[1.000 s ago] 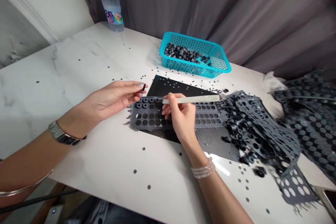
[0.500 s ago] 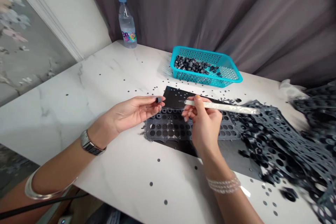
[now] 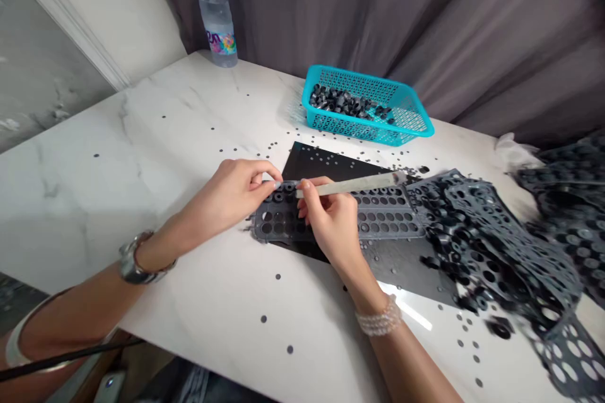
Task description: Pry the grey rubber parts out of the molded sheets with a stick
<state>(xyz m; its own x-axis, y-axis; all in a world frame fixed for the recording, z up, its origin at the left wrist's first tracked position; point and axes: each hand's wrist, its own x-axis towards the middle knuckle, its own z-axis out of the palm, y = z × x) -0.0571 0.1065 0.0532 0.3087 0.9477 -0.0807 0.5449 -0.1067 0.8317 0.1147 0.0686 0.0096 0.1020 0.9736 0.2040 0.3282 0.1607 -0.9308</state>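
Note:
A grey rubber sheet full of round holes lies on a black mat on the white marble table. My left hand rests at the sheet's far left corner, its fingertips pinched together on the sheet's edge. My right hand is closed round a long pale stick tool, whose tip points left and meets my left fingertips.
A turquoise basket with several dark rubber rings stands behind the mat. A heap of punched grey sheets fills the right side. A water bottle stands at the back left. Small dark discs are scattered over the table.
My left hand, which held a small dark ring up in the air, has come down onto the sheet's corner. The tool tip has moved down to meet it.

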